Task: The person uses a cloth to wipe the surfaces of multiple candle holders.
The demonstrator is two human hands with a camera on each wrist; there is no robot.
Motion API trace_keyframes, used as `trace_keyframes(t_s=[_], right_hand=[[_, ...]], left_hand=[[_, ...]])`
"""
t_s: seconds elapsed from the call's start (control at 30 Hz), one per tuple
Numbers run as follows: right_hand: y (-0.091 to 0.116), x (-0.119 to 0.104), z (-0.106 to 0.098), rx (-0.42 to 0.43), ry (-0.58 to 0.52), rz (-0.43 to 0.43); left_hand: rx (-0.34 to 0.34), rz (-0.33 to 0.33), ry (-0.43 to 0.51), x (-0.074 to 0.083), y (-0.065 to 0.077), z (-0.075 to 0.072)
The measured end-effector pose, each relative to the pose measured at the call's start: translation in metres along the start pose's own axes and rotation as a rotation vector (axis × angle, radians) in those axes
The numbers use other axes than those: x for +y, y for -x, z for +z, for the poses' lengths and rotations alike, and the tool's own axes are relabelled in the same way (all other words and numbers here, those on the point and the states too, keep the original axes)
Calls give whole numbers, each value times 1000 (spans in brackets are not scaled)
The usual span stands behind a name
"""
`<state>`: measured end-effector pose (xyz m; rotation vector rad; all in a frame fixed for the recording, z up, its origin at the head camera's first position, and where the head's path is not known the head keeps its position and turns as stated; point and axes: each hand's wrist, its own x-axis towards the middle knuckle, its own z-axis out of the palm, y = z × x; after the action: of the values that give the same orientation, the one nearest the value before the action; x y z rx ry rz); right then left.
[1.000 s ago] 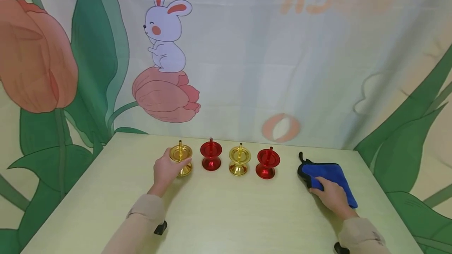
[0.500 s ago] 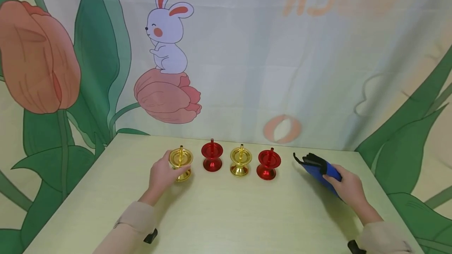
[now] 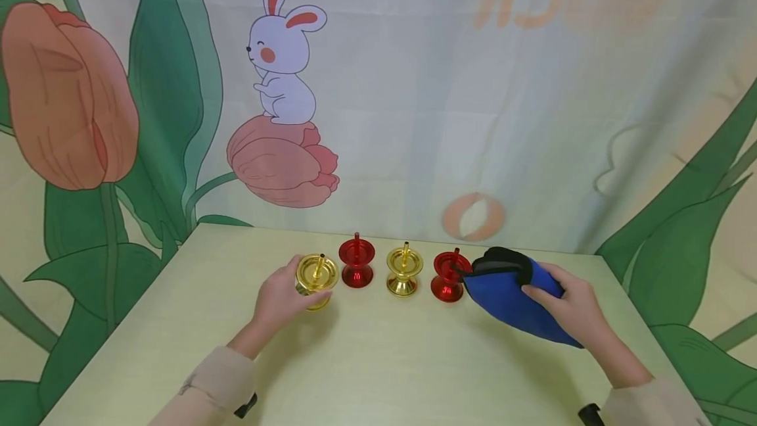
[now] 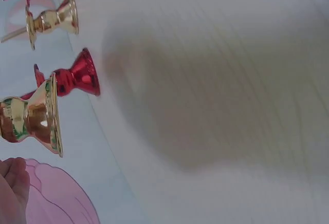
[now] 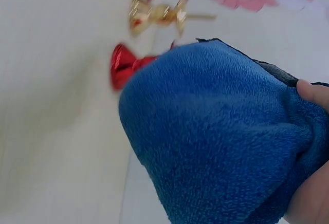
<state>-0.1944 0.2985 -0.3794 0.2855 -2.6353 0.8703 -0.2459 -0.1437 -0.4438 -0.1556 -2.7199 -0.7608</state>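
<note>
OK so the loose gold stand is up off the bench, tipped slightly, with the left hand gripping it between thumb and fingers. Over on the other side, the right hand has a fuzzy blue cloth with black edging pinched up in the air. It overlaps the right-hand red stand; can't tell if they touch. Next along sit another gold stand and another red stand, all upright. Rabbit-and-tulip backdrop behind.
</note>
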Motion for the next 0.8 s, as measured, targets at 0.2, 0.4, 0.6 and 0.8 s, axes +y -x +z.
trace_keyframes(t_s=[0.2,0.4,0.6,0.8], right_hand=[[-3,-26,4,-115,-163,39],[-5,-45,10,-160,-277,77],[-7,-62,19,-202,-427,151],[-9,-82,22,-261,-593,200]], left_hand=[[67,131,1,14,7,1],[87,215,-5,38,18,-3],[46,276,-74,62,29,-8],[3,298,-138,82,38,-10]])
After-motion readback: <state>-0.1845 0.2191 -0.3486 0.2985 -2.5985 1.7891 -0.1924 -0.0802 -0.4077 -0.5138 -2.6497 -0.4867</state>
